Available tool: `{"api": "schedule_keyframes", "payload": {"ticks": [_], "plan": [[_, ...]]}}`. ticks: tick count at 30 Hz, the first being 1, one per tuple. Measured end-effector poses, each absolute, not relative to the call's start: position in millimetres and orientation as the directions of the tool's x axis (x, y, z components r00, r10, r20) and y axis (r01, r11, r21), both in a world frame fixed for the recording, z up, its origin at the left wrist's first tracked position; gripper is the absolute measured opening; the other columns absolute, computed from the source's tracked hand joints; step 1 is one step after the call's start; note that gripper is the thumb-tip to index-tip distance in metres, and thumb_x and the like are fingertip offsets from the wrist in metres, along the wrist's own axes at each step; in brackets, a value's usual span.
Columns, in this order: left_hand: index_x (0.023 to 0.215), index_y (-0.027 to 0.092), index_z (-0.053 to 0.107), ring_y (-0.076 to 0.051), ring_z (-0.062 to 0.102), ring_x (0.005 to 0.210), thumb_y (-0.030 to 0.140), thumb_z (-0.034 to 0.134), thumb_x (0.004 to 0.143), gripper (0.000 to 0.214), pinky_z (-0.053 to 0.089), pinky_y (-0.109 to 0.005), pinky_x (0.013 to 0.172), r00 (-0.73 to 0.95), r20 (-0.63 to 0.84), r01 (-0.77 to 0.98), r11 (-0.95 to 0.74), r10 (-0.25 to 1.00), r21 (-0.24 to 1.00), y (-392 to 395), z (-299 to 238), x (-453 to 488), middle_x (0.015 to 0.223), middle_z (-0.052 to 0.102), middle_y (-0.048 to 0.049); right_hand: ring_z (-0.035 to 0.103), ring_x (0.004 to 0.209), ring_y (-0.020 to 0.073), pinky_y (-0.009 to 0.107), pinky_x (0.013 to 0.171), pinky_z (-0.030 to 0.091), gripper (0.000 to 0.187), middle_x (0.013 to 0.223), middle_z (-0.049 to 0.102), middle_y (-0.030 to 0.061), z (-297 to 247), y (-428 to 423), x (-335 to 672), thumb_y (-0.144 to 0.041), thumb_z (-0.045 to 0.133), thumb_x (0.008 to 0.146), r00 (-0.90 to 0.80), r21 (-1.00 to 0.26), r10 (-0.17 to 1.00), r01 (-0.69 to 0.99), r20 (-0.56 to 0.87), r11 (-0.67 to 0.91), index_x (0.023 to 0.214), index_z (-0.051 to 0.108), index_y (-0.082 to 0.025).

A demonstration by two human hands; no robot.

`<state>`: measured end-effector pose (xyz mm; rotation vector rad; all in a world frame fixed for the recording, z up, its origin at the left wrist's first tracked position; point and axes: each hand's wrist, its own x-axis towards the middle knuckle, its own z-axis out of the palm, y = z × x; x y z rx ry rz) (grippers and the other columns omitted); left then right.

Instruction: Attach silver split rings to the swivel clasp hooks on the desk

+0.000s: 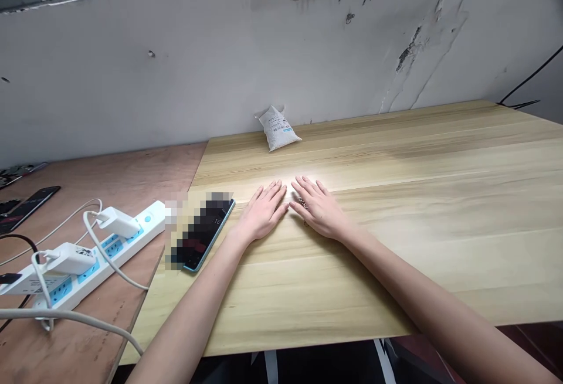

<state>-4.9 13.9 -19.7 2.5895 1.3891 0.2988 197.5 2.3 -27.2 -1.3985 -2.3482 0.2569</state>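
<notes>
Both palms face down on the light wooden tabletop (378,290), fingers stretched out and pointing away from me. My left hand (264,211) lies flat with nothing in it, just right of a smartphone (211,234) in a pale blue case, part of which is blurred out. Close beside it rests my right hand (320,208), also flat and holding nothing, with a ring on one finger. The two thumbs nearly meet; whether they touch I cannot tell. Beyond the fingertips, near the wall, sits a small white plastic packet (279,129) with a printed label.
A white power strip (114,249) with blue sockets and plugged-in chargers (116,221) lies on the brownish board (145,179) at left. White cables (105,255) trail across it. Another phone (30,208) is at the far left. A grey wall (211,79) borders the back.
</notes>
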Motion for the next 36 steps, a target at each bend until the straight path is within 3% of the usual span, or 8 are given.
{"api": "schedule_keyframes", "payload": {"ticks": [8, 19, 23, 29, 33, 36], "plan": [[0.152, 0.019, 0.03, -0.02, 0.02, 0.15, 0.044, 0.023, 0.102, 0.056, 0.014, -0.046, 0.124, 0.554, 0.061, 0.813, -0.555, 0.83, 0.176, 13.0, -19.3, -3.3, 0.16, 0.026, -0.0069, 0.019, 0.149, 0.027, 0.05, 0.121, 0.017, 0.071, 0.159, 0.025, 0.0151, -29.8, -0.7, 193.0, -0.055, 0.015, 0.101, -0.478, -0.17, 0.863, 0.848, 0.163, 0.502, 0.152, 0.031, -0.01], [0.153, 0.019, 0.027, -0.02, 0.016, 0.151, 0.044, 0.022, 0.102, 0.057, 0.013, -0.045, 0.124, 0.557, 0.024, 0.82, -0.554, 0.83, 0.142, 12.7, -15.5, -1.9, 0.161, 0.023, -0.0058, 0.019, 0.149, 0.0268, 0.047, 0.121, 0.018, 0.074, 0.158, 0.026, 0.0179, -29.1, -0.9, 191.2, -0.054, 0.013, 0.101, -0.524, -0.14, 0.834, 0.825, 0.171, 0.547, 0.151, 0.031, -0.004], [0.15, 0.02, 0.033, -0.022, 0.025, 0.148, 0.042, 0.028, 0.102, 0.053, 0.018, -0.047, 0.123, 0.536, 0.093, 0.812, -0.543, 0.839, 0.214, 14.2, -20.9, -4.7, 0.159, 0.03, -0.0086, 0.019, 0.149, 0.0281, 0.047, 0.122, 0.018, 0.077, 0.157, 0.026, 0.0194, -31.3, -0.5, 192.2, -0.057, 0.017, 0.1, -0.546, -0.158, 0.817, 0.804, 0.187, 0.573, 0.15, 0.032, -0.002], [0.123, 0.019, 0.062, -0.024, 0.054, 0.125, 0.031, 0.048, 0.096, 0.032, 0.045, -0.041, 0.107, 0.521, 0.294, 0.745, -0.595, 0.801, 0.302, 17.5, -17.0, -11.5, 0.134, 0.06, -0.01, 0.018, 0.149, 0.0274, 0.049, 0.122, 0.015, 0.077, 0.158, 0.025, 0.0183, -27.4, -1.1, 193.0, -0.06, 0.021, 0.099, -0.575, -0.26, 0.796, 0.753, 0.187, 0.605, 0.151, 0.031, -0.006], [0.105, 0.022, 0.07, -0.022, 0.061, 0.109, 0.027, 0.051, 0.096, 0.022, 0.053, -0.036, 0.09, 0.51, 0.331, 0.765, -0.595, 0.794, 0.248, 16.1, -8.7, -13.8, 0.116, 0.069, -0.0059, 0.02, 0.149, 0.022, 0.048, 0.122, 0.016, 0.067, 0.16, 0.026, 0.0117, -16.5, 7.7, 204.7, -0.056, 0.019, 0.101, -0.542, -0.41, 0.817, 0.712, 0.194, 0.57, 0.154, 0.028, -0.016], [0.097, 0.023, 0.071, -0.021, 0.061, 0.101, 0.026, 0.053, 0.096, 0.018, 0.053, -0.034, 0.082, 0.526, 0.351, 0.776, -0.607, 0.774, 0.175, 15.3, -6.5, -13.2, 0.106, 0.071, -0.0037, 0.033, 0.144, 0.0272, 0.054, 0.118, 0.02, 0.057, 0.154, 0.039, 0.0131, -9.8, 18.7, 225.5, -0.051, 0.032, 0.1, -0.401, -0.414, 0.867, 0.764, 0.295, 0.494, 0.142, 0.049, -0.018]]}}
